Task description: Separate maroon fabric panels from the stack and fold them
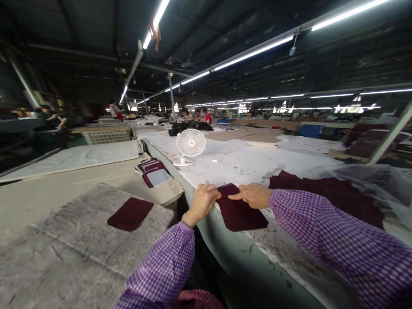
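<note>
A maroon fabric piece (pixel 241 214) with cut corners lies at the edge of the white-topped table, its far part folded over or overlapped by a smaller maroon section (pixel 229 189). My left hand (pixel 202 204) has its fingers pinched together at the left edge of the fabric, near that fold. From the right, my right hand (pixel 256 194) presses its stretched index finger on the fold line, while its other fingers are curled and hold nothing that I can see. Both forearms are in purple checked sleeves.
A second maroon piece (pixel 131 213) lies on the grey mottled board (pixel 74 240) at left. Behind it sits a stack of maroon and white pieces (pixel 153 172). A white fan (pixel 190 143) stands on the table. More maroon fabric (pixel 328 193) lies at right; people work far back.
</note>
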Demonstrator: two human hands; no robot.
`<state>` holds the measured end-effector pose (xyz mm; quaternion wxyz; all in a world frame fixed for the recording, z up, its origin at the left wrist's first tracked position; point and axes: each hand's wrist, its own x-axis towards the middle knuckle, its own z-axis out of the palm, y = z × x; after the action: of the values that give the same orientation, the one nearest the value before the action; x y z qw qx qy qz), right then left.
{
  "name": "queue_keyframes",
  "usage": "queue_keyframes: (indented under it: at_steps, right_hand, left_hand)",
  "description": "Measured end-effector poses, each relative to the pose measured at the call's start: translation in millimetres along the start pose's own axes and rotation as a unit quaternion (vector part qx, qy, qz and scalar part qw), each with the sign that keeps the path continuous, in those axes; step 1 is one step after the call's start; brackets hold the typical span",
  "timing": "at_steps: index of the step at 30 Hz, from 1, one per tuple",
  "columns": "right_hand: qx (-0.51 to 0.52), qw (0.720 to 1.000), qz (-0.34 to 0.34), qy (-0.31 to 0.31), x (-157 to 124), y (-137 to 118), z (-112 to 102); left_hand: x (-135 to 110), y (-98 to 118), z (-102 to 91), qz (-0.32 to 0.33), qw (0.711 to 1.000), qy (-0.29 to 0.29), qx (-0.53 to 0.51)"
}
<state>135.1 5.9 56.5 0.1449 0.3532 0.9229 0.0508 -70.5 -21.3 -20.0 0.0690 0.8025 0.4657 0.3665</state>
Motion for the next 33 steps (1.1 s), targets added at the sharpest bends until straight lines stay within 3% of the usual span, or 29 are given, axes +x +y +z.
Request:
queue_keyframes:
  at_steps: [10, 16, 23, 27, 33]
  right_hand:
    - [-0.007, 0.999, -0.009, -0.033, 11.8, -7.9, -12.7]
    - [-0.014, 0.998, -0.026, -0.055, 11.6, -5.8, -16.7]
    - [-0.003, 0.997, -0.023, -0.073, 18.9, -2.5, -17.8]
    - [-0.002, 0.998, -0.033, -0.062, 18.0, -2.9, -17.1]
    - [-0.007, 0.997, -0.044, -0.056, 17.5, -2.4, -16.2]
  left_hand:
    - [-2.4, -16.6, -1.6, -0.059, 0.996, 0.034, -0.059]
    - [1.4, -11.1, 0.7, -0.033, 0.999, 0.023, -0.026]
    - [-7.5, -22.0, -8.3, -0.036, 0.999, 0.031, 0.002]
    - [-1.8, -14.7, -6.6, -0.057, 0.998, 0.034, 0.013]
    - [0.3, -5.2, -6.2, -0.022, 0.999, 0.007, 0.028]
